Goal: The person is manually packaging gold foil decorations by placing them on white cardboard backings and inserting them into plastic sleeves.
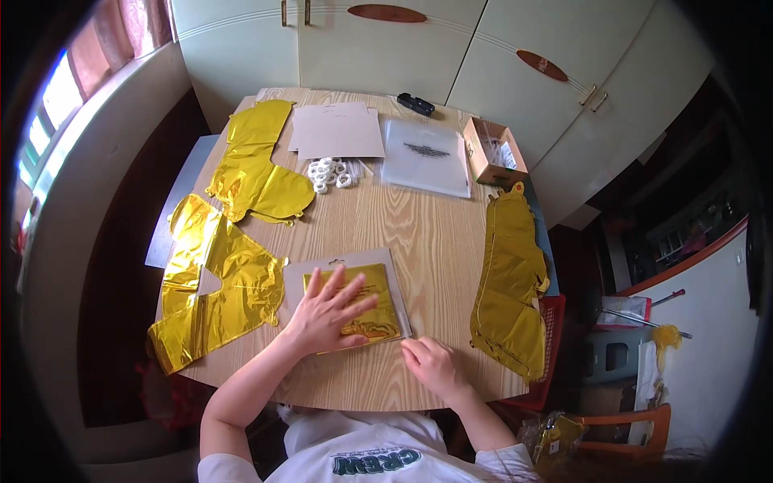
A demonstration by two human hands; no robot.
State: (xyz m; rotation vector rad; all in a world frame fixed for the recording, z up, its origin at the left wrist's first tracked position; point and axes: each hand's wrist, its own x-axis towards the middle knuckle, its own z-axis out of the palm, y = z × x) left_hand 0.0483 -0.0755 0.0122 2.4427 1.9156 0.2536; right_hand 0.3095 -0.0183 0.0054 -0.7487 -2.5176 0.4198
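Note:
A flat packet (380,279) lies near the table's front edge, a folded gold foil balloon over a greyish card with a hang hole at the top. Clear plastic seems to cover it. My left hand (324,312) rests on it, palm down with the fingers spread. At the packet's lower right corner my right hand (436,367) is closed, thumb and forefinger pinching the edge there. Gold foil balloons (241,270) lie flat along the left side, another (262,165) behind them. A long gold foil balloon (509,282) lies along the right edge.
Toward the back are grey cards (338,129), white ribbon rolls (326,172), a stack of clear plastic bags (427,165), a black object (415,104) and a cardboard box (509,172) with packets inside. Cabinets (386,48) stand behind the table; a wooden chair (636,423) is at lower right.

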